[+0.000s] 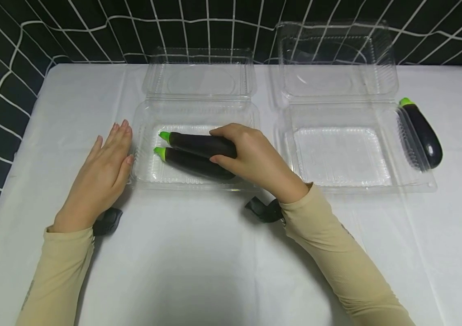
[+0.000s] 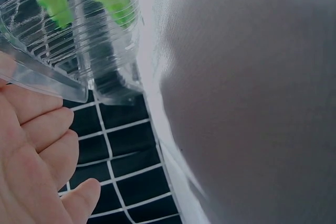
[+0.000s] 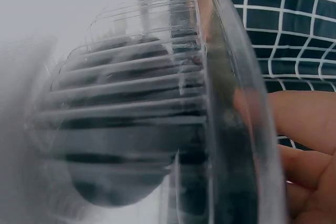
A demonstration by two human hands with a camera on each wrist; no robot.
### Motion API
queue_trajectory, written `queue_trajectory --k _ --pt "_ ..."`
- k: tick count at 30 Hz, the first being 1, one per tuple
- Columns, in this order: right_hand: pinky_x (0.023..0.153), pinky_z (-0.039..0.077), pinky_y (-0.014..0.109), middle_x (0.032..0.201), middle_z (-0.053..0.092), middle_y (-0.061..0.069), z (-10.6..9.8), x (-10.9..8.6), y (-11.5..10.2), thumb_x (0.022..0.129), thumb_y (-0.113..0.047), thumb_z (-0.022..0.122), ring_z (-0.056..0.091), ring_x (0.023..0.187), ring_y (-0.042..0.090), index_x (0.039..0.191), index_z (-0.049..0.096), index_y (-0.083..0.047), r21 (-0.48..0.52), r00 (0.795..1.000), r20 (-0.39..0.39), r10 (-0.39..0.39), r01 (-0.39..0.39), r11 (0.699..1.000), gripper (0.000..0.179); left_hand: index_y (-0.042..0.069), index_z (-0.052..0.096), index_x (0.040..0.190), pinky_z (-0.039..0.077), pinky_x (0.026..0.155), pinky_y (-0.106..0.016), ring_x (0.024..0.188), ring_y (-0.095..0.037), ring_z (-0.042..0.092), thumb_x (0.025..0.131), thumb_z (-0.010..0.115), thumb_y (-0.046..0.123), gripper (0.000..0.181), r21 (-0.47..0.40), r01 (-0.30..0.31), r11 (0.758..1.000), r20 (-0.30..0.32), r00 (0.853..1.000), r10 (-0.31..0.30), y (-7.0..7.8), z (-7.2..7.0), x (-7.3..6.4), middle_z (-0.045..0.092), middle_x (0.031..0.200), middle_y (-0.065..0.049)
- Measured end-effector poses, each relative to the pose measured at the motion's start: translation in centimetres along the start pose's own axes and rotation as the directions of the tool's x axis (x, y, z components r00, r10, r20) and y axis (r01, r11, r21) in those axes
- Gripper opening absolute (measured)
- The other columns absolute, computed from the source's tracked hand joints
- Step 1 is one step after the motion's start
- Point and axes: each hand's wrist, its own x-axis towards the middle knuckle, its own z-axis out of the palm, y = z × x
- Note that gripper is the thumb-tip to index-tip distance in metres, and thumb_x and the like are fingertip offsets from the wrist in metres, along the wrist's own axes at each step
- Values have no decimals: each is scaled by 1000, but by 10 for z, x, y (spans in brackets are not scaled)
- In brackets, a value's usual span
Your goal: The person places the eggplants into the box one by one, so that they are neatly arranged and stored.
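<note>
Right hand (image 1: pixel 253 154) grips the upper eggplant (image 1: pixel 198 143) inside a clear container (image 1: pixel 198 113).
Left hand (image 1: pixel 102 176), fingers straight, at the container's edge; lower eggplant (image 1: pixel 194 163) alongside.

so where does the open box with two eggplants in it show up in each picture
Head: box just left of centre.
Left wrist: box in the upper left corner.
Right wrist: box through the middle, close up.
Shared landmark: dark backdrop with white grid lines.
</note>
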Motion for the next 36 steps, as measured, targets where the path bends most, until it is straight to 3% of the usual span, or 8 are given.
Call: queue_trajectory --k 6,13,22,26,36 --pt "103 36 32 124 60 13 3 1 4 85 -16 70 51 121 24 124 58 4 -26 1000 6 -22 22 999 45 -6 27 145 10 115 -45 142 -23 17 101 38 18 51 -1 1 1000 6 1000 -1 1 -1 0 22 152 -15" --pt "104 35 32 128 57 14 3 5 8 89 -22 66 49 123 24 127 54 3 -22 999 36 19 -18 1000 48 -6 27 145 10 115 -46 142 -24 17 101 38 18 51 -4 -2 1000 4 1000 2 1 -2 1 23 152 -15" --pt "103 36 33 129 56 12 -2 6 12 86 -18 67 49 121 23 128 55 1 0 997 53 52 -52 999 47 -6 27 145 11 114 -47 142 -26 18 101 40 17 52 -13 -1 1000 7 1000 1 1 -4 2 24 152 -17" --pt "103 35 33 129 56 12 -1 7 12 87 -18 67 49 122 23 128 54 2 0 998 60 34 -34 999 48 -6 27 145 9 114 -48 141 -27 18 101 40 17 52 -18 3 1000 15 1000 -3 0 -3 2 23 151 -18" --pt "108 28 35 130 54 18 2 8 17 87 -9 61 44 126 30 132 49 6 -90 984 172 -42 59 994 49 -7 27 144 10 114 -48 141 -27 19 100 41 16 52 -21 1 1000 10 1000 0 -1 -2 1 25 151 -18"
